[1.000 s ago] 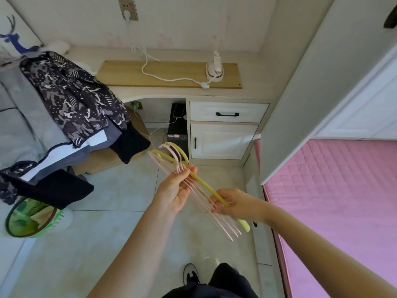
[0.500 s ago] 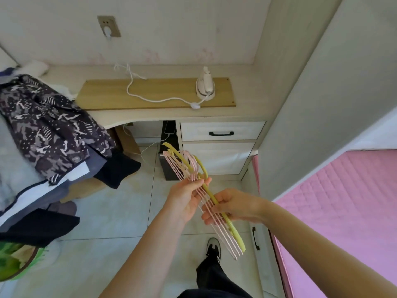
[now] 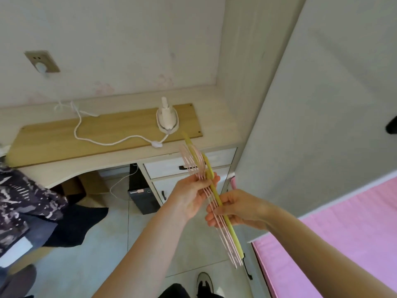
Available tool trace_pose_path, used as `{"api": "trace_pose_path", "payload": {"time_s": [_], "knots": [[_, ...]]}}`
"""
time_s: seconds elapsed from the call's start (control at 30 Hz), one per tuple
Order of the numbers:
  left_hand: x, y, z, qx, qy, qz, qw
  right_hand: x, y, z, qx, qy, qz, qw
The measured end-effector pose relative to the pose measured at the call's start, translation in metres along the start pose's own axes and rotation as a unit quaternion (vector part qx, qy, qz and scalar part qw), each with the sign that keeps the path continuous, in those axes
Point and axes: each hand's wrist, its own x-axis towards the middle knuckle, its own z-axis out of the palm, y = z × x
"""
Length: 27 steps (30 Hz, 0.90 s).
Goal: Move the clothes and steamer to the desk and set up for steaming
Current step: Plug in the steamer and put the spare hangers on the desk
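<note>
A small white handheld garment steamer (image 3: pixel 167 121) stands upright on a light wooden board (image 3: pixel 107 134) that lies flat on the pale cream bench (image 3: pixel 217 117). Its white cord (image 3: pixel 90 138) loops across the board to a white plug in the beige wall socket (image 3: pixel 41 62) above the bench's left end. The dark patterned clothes (image 3: pixel 23 203) hang in a heap at the left edge of the view, off the bench, with black and grey-and-white garments below them.

In front of the bench, a bundle of thin pink plastic hangers with one yellow hanger (image 3: pixel 214 201) is held between both hands, with the hooks pointing up toward the bench's edge and the long bars slanting down to the right. The left hand (image 3: pixel 191 196) has its grip closed on the bundle just under the hooks, fingers wrapped around the pink wires. The right hand (image 3: pixel 238 209) has its grip closed on the middle of the bundle, with the thumb on top and the yellow hanger passing through it.

Under the bench sit white drawers with black handles (image 3: pixel 189 166), a black computer tower (image 3: pixel 141 196) and a cardboard box (image 3: pixel 86 183). A pale grey wardrobe panel (image 3: pixel 322 104) rises on the right, and a pink quilted bed (image 3: pixel 343 244) lies beyond it. The floor is pale tile (image 3: pixel 103 254), and a black shoe (image 3: pixel 204 282) shows at the bottom.
</note>
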Motion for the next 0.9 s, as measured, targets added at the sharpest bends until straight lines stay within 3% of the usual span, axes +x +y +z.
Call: {"api": "trace_pose_path", "payload": {"time_s": [0.27,0.63,0.8,0.9], "knots": [[0.069,0.058,0.031,0.039,-0.077,-0.014,0.996,0.037,-0.039,-0.039,0.114,0.104,-0.039,0.987],[0.174,0.155,0.051,0.104,-0.143,-0.085,0.981,0.112,-0.119,-0.082,0.191,0.180,-0.059,0.963],[0.215,0.185,0.060,0.181,-0.148,-0.077,0.969,0.136,-0.141,-0.104,0.202,0.203,-0.058,0.956],[0.234,0.198,0.064,0.303,-0.130,-0.026,0.944,0.147,-0.150,-0.119,0.211,0.211,-0.057,0.953]]}}
